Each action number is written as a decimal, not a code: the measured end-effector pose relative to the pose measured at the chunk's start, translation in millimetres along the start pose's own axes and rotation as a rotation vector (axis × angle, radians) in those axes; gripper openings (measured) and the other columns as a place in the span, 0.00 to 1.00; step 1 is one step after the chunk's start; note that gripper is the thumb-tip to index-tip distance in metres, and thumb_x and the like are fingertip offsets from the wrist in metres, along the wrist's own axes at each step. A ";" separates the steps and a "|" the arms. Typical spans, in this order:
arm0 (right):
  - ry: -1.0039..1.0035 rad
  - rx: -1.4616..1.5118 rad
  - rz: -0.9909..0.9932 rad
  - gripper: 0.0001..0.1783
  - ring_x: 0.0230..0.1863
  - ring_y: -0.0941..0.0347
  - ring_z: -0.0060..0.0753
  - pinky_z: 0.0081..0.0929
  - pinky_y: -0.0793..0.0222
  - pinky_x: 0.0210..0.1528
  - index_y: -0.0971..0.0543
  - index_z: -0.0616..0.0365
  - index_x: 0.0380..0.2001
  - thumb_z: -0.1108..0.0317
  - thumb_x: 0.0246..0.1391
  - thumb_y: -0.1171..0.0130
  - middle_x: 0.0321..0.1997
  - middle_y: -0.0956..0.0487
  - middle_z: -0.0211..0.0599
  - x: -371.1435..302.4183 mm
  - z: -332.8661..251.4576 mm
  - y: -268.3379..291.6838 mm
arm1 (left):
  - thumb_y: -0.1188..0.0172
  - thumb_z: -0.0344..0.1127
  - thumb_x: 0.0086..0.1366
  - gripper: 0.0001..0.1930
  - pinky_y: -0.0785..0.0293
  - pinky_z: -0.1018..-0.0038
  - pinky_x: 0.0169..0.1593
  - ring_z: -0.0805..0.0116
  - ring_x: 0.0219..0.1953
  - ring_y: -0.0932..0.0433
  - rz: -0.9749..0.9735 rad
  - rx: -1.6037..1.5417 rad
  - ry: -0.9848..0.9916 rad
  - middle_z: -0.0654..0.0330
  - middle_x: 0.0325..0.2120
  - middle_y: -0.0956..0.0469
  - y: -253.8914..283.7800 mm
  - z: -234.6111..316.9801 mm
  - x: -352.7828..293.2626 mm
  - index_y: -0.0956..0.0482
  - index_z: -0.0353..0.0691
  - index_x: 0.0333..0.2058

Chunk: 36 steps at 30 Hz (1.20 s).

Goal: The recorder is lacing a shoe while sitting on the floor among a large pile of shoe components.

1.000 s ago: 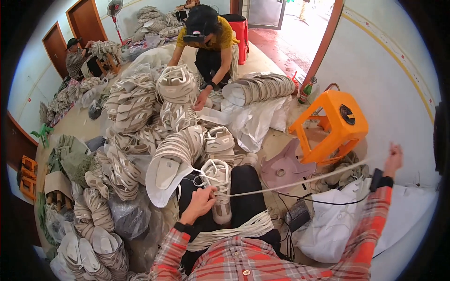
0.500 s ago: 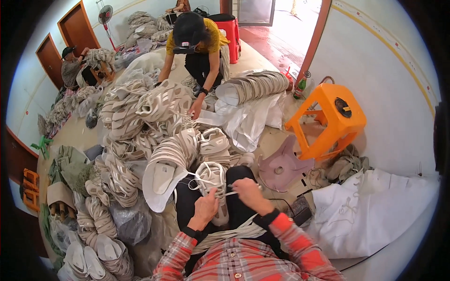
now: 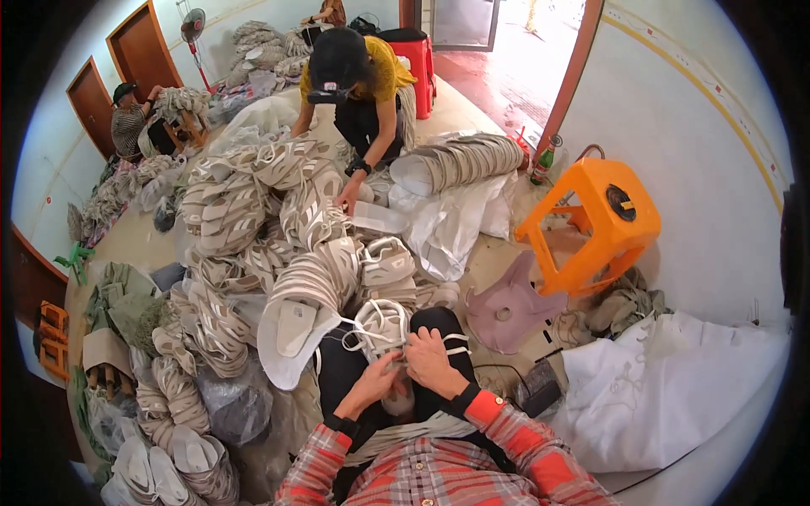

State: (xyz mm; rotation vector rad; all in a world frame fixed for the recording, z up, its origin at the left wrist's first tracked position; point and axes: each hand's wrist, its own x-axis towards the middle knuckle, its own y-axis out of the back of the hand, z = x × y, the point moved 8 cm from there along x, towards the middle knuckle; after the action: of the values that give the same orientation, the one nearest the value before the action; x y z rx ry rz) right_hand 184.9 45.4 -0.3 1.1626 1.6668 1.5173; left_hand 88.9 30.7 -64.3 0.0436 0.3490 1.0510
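A beige and white shoe upper point(image 3: 377, 327) lies between my knees, its opening pointing away from me. White shoelace point(image 3: 353, 324) loops out of its far left side, and more lace trails past my right hand. My left hand point(image 3: 375, 386) is closed on the near left side of the upper. My right hand point(image 3: 429, 361) is closed at the eyelets on the right, with fingers bent around the lace; their tips are partly hidden. Across my lap lies a bundle of white laces point(image 3: 413, 434).
A nested row of uppers point(image 3: 308, 278) leans by my left knee, with piles beyond. Opposite, a co-worker point(image 3: 363, 93) bends over the heap. On the right are an orange stool point(image 3: 595, 190), a mauve plastic piece point(image 3: 506, 308), a green bottle point(image 3: 544, 160) and white sheeting point(image 3: 666, 392).
My right hand has moved left and down from beside the upper onto its eyelets, close to my left hand. The lace stretched between my hands is no longer taut.
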 end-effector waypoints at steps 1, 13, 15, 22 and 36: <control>0.013 -0.003 -0.016 0.06 0.37 0.36 0.36 0.33 0.45 0.38 0.21 0.52 0.19 0.65 0.33 0.42 0.27 0.28 0.33 1.4 -2.0 -2.8 | 0.54 0.32 0.59 0.19 0.29 0.62 0.34 0.50 0.30 0.24 -0.037 0.048 -0.011 0.46 0.26 0.25 1.9 -5.0 0.2 0.35 0.42 0.51; -0.183 0.112 0.067 0.18 0.32 0.35 0.41 0.36 0.46 0.34 0.32 0.58 0.29 0.73 0.27 0.43 0.26 0.30 0.39 -8.1 13.5 -19.3 | 0.53 0.34 0.57 0.10 0.29 0.61 0.37 0.51 0.33 0.23 -0.149 0.557 -0.173 0.51 0.30 0.22 1.7 22.7 42.8 0.25 0.39 0.35; -0.154 0.216 0.083 0.14 0.34 0.32 0.44 0.37 0.43 0.36 0.32 0.58 0.30 0.74 0.33 0.44 0.27 0.27 0.43 -7.3 7.9 -10.2 | 0.51 0.33 0.56 0.09 0.29 0.61 0.35 0.51 0.30 0.23 -0.099 0.653 -0.251 0.52 0.27 0.23 4.7 27.9 39.4 0.26 0.38 0.34; 0.048 0.311 0.091 0.11 0.35 0.36 0.44 0.36 0.42 0.36 0.29 0.58 0.28 0.76 0.35 0.47 0.29 0.30 0.40 -17.2 16.8 3.4 | 0.48 0.31 0.52 0.08 0.29 0.61 0.27 0.52 0.26 0.23 -0.119 1.088 -0.344 0.50 0.20 0.25 -13.1 50.6 35.5 0.30 0.34 0.30; 0.137 -0.025 -0.017 0.07 0.39 0.37 0.40 0.33 0.42 0.36 0.23 0.59 0.19 0.68 0.33 0.45 0.30 0.30 0.40 -19.3 -12.9 2.7 | 0.50 0.31 0.53 0.05 0.28 0.63 0.27 0.54 0.26 0.23 -0.108 1.271 -0.456 0.50 0.20 0.24 -10.2 64.7 20.6 0.27 0.37 0.25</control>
State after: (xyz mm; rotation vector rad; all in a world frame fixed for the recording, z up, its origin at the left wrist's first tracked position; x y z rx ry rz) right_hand 182.7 22.3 2.1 1.0489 1.7367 1.6344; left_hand 126.3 51.7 -10.6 1.3603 0.5414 0.5432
